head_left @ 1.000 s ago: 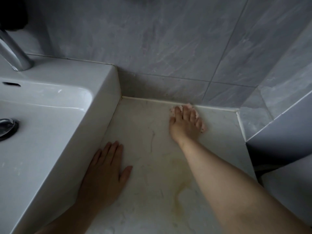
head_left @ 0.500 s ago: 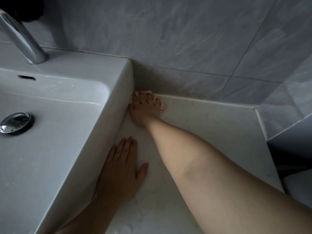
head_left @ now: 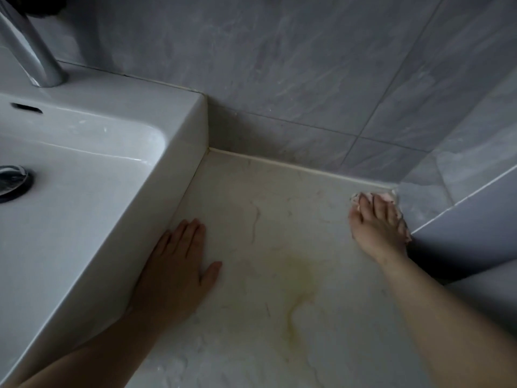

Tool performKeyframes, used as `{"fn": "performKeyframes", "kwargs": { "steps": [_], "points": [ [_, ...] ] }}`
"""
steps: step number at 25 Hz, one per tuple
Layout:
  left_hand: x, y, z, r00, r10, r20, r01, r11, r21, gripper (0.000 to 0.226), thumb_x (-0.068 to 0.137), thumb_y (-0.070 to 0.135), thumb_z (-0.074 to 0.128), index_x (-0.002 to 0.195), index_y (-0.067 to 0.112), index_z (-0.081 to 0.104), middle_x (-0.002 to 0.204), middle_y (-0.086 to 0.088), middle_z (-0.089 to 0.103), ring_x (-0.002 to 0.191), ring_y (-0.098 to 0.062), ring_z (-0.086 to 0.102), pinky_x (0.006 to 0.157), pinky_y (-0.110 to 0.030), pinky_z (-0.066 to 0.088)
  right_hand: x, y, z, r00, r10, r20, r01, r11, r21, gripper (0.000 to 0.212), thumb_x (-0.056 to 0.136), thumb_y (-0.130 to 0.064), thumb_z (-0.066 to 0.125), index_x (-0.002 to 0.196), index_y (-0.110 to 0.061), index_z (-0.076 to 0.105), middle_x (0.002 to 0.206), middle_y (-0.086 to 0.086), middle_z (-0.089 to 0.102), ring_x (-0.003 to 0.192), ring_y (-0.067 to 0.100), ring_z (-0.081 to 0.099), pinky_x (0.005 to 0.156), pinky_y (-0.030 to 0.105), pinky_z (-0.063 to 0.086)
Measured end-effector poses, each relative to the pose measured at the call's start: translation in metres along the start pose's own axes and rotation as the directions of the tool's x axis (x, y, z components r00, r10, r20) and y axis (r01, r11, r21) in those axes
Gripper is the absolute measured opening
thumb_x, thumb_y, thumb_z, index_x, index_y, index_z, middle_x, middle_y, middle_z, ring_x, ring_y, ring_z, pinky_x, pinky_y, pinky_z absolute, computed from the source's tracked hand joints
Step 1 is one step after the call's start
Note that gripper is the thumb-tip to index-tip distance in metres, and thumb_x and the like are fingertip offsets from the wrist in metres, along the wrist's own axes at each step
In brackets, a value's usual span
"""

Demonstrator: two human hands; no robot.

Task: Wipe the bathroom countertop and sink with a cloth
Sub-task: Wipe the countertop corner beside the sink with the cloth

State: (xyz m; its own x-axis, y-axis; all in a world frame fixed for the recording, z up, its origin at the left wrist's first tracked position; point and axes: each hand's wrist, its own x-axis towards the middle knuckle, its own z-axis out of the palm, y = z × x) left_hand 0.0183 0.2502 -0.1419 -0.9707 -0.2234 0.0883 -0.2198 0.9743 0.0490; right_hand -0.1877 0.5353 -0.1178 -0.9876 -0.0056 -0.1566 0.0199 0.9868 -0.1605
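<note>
My right hand (head_left: 379,228) lies flat with straight fingers on a small pale pink cloth (head_left: 387,198), pressing it onto the cream marble countertop (head_left: 279,219) at its far right corner. Only the cloth's edges show around the fingers. My left hand (head_left: 176,264) rests flat on the countertop, its side against the outer wall of the white sink (head_left: 112,152). A yellowish stain (head_left: 296,287) runs down the countertop between my two arms.
A chrome faucet (head_left: 30,51) stands on the sink's back ledge at the top left, and the drain plug (head_left: 11,180) sits at the left edge. Grey tiled walls (head_left: 307,79) enclose the countertop behind and to the right.
My right hand has slid the cloth along the back edge from the sink's corner to the far right corner. My left hand has stayed in place.
</note>
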Motion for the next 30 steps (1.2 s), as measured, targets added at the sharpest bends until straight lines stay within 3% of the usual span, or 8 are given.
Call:
{"fn": "performKeyframes", "kwargs": {
  "steps": [3,6,9,13,18,20,25,30],
  "points": [
    [-0.001,0.001,-0.002,1.000,0.002,0.005,-0.003,1.000,0.003,0.081,0.092,0.056,0.008,0.128,-0.004,0.050,0.133,-0.021,0.052,0.123,-0.034,0.050,0.105,-0.042,0.025,-0.044,0.001,0.016,0.970,-0.229,-0.088,0.223,0.972,-0.071,0.049,0.096,-0.042,0.025,0.143,-0.034,0.032,0.155,-0.002,0.026,0.142,0.026,0.022,0.113,0.041,0.011],
    [-0.001,-0.001,-0.002,1.000,0.003,0.017,-0.004,1.000,0.013,0.081,0.092,0.056,0.009,0.128,-0.004,0.050,0.133,-0.022,0.052,0.123,-0.035,0.050,0.104,-0.042,0.025,-0.091,-0.002,0.034,0.841,-0.540,-0.036,0.525,0.829,-0.192,0.053,0.092,-0.047,0.023,0.137,-0.027,0.043,0.144,0.003,0.046,0.133,0.027,0.037,0.104,0.040,0.020],
    [0.000,-0.001,-0.002,1.000,0.004,0.020,-0.004,1.000,0.029,0.081,0.092,0.056,0.009,0.129,-0.004,0.049,0.133,-0.021,0.052,0.123,-0.035,0.049,0.103,-0.041,0.025,-0.040,0.009,0.014,0.897,-0.441,-0.022,0.432,0.887,-0.165,0.062,0.091,-0.055,0.007,0.148,-0.035,0.020,0.158,-0.006,0.016,0.145,0.020,0.011,0.116,0.038,0.007],
    [0.000,-0.001,-0.002,1.000,0.010,0.007,-0.011,0.999,0.039,0.081,0.092,0.056,0.009,0.130,-0.004,0.048,0.134,-0.021,0.051,0.124,-0.035,0.048,0.104,-0.041,0.025,0.014,0.007,-0.002,0.980,-0.200,-0.017,0.199,0.979,-0.054,0.049,0.099,-0.046,0.018,0.147,-0.037,0.015,0.159,-0.008,0.005,0.146,0.020,0.002,0.117,0.041,0.000],
    [-0.001,0.001,-0.005,1.000,0.002,0.008,-0.002,1.000,0.011,0.081,0.092,0.056,0.010,0.129,-0.004,0.049,0.133,-0.022,0.051,0.123,-0.036,0.049,0.103,-0.042,0.026,-0.095,0.034,0.027,0.836,-0.540,-0.095,0.518,0.835,-0.185,0.061,0.097,-0.049,0.008,0.141,-0.022,0.039,0.150,0.007,0.037,0.138,0.030,0.031,0.112,0.037,0.012],
    [-0.003,0.001,-0.006,1.000,0.004,-0.003,-0.004,1.000,0.008,0.077,0.091,0.055,0.017,0.129,-0.004,0.049,0.134,-0.021,0.051,0.124,-0.035,0.048,0.103,-0.044,0.029,-0.085,0.043,0.024,0.835,-0.544,-0.079,0.512,0.822,-0.247,0.062,0.095,-0.053,0.005,0.143,-0.027,0.033,0.152,0.003,0.033,0.140,0.027,0.029,0.112,0.037,0.013],
    [-0.006,0.004,-0.003,0.999,-0.012,-0.039,0.013,1.000,0.022,0.069,0.086,0.046,0.030,0.126,-0.007,0.051,0.129,-0.025,0.053,0.120,-0.037,0.051,0.100,-0.047,0.037,-0.033,0.015,0.015,0.983,-0.181,-0.026,0.179,0.982,-0.062,0.051,0.098,-0.046,0.019,0.148,-0.035,0.015,0.159,-0.004,0.006,0.146,0.025,0.004,0.117,0.042,0.001],
    [-0.021,0.005,-0.011,0.998,-0.010,0.058,0.008,0.999,0.034,0.077,0.094,0.052,0.016,0.124,-0.009,0.052,0.128,-0.026,0.054,0.117,-0.039,0.053,0.096,-0.050,0.041,-0.150,0.029,0.045,0.826,-0.525,-0.205,0.501,0.851,-0.160,0.054,0.090,-0.042,0.029,0.135,-0.018,0.048,0.142,0.011,0.047,0.131,0.036,0.042,0.107,0.044,0.023]
  ]
}}
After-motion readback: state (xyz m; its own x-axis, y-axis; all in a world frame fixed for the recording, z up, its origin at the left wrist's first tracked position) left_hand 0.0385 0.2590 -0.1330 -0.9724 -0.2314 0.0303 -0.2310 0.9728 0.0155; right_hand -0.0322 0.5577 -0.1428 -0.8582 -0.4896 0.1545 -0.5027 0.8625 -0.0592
